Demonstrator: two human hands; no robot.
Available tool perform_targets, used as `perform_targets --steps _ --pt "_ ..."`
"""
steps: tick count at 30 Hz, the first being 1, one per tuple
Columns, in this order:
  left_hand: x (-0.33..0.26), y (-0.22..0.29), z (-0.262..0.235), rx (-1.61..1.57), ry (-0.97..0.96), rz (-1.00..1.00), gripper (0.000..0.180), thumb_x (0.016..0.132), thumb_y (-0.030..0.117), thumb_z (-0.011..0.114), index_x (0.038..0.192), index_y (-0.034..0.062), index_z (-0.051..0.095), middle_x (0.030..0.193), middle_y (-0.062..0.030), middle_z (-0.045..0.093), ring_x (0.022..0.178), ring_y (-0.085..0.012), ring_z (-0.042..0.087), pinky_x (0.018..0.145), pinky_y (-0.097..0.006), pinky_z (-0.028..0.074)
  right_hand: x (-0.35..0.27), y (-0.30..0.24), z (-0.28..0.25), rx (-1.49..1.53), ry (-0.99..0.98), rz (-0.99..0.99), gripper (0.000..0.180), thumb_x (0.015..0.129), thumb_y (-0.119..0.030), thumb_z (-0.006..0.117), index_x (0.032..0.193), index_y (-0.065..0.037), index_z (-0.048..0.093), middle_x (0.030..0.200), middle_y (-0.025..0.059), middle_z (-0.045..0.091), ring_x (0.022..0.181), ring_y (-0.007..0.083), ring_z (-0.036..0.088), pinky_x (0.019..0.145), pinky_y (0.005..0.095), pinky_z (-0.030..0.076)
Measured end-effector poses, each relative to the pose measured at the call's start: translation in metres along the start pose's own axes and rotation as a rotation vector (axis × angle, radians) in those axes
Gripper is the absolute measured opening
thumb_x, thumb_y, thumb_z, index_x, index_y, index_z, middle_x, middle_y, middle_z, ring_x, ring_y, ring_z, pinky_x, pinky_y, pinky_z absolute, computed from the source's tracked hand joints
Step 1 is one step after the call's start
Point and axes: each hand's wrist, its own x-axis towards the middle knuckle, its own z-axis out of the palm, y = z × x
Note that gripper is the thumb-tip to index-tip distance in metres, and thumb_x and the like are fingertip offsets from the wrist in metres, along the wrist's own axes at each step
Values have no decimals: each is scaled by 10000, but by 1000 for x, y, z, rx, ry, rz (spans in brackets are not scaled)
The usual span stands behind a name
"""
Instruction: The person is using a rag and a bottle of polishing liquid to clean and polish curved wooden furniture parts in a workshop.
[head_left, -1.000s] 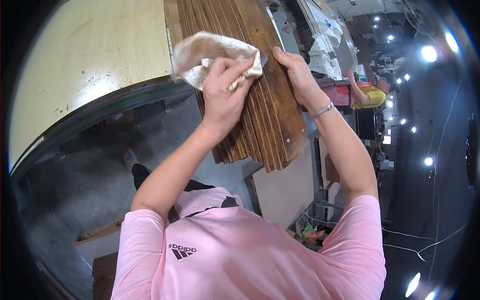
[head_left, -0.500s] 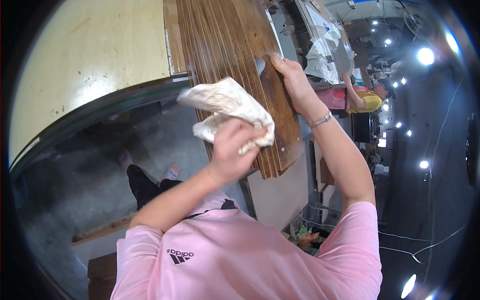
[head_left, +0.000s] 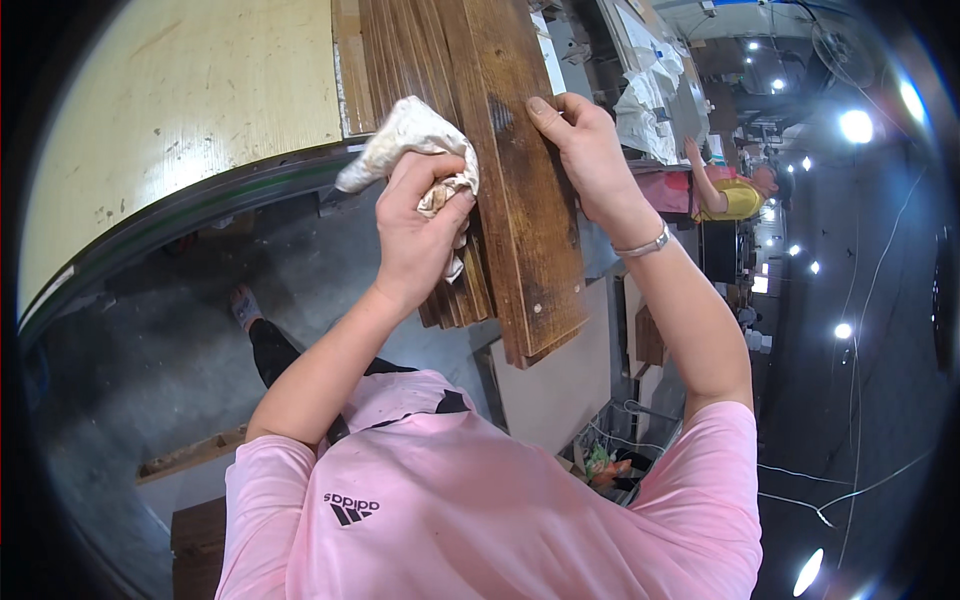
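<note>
A bunched white rag (head_left: 408,135) with brown stains is gripped in my left hand (head_left: 420,220), its loose end flaring beyond my fingers. That hand is beside the left edge of a long brown wooden board (head_left: 530,225), which has two pale round spots near its near end. My right hand (head_left: 588,165) holds the board's right edge, thumb on the upper face and the other fingers partly hidden behind the edge. Left of this board, several similar dark boards (head_left: 415,50) stand pressed side by side, partly covered by the rag and my left hand.
A pale yellow worktable (head_left: 190,110) with a dark curved edge is on the left. Grey floor (head_left: 190,370) lies below it. A light panel (head_left: 560,370) stands under the boards' near end. Another person (head_left: 735,198) in yellow works at the far right, near crumpled white sheeting (head_left: 645,110).
My left hand has moved left and away from me with the rag, off the board's face. The rightmost board now stands apart from the row, its near end closer to me.
</note>
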Motion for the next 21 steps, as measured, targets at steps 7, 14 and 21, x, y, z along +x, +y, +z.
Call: perform_targets --steps 7,14,21 --pt "-50 21 -12 81 -34 119 246 770 -39 659 1013 -18 630 948 -100 576 878 -214 575 801 -297 448 -1 -2 2 -64 45 -23 331 980 -269 600 1029 58 622 903 10 622 845 68 498 787 236 422" --pt "-38 27 -14 217 -72 282 282 719 -65 689 993 1 684 908 -134 595 809 -261 596 732 -316 477 9 18 1 37 51 -101 283 989 -241 580 1056 33 598 954 10 602 880 65 487 820 232 408" --pt "40 16 -12 258 26 419 265 650 -64 680 895 37 675 848 -111 600 812 -291 598 744 -369 467 12 23 2 74 0 -137 258 996 -211 549 1086 29 576 1003 16 591 908 76 489 834 247 413"
